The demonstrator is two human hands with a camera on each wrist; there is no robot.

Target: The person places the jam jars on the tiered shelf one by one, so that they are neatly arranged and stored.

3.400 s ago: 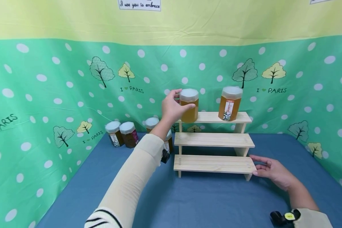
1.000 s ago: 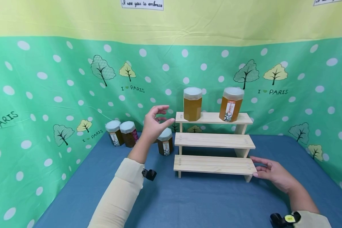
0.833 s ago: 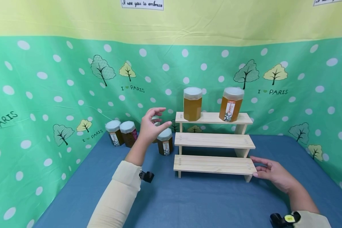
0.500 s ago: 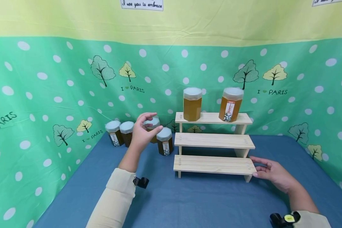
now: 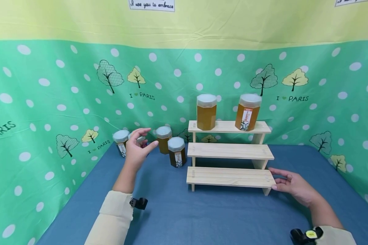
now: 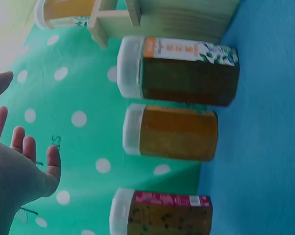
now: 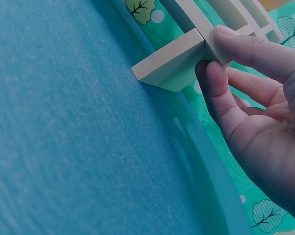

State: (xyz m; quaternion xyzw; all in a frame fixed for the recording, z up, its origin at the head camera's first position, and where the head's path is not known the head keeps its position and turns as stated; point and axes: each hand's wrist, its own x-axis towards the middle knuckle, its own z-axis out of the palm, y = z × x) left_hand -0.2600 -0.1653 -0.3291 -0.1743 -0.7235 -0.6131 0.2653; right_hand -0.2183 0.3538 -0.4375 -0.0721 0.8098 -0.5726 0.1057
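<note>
Patterned cloth (image 5: 168, 85) behind a table (image 5: 217, 217) suggests a staged set.

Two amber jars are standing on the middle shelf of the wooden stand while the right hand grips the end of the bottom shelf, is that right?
Not quite: the head view shows the two amber jars on the top shelf, not the middle shelf. The right hand does grip the end of the bottom shelf.

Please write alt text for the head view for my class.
A person's empty left grip hovers by four jars on a blue tabletop; the right grip holds a three-tier wooden stand with two jars on top.
</note>
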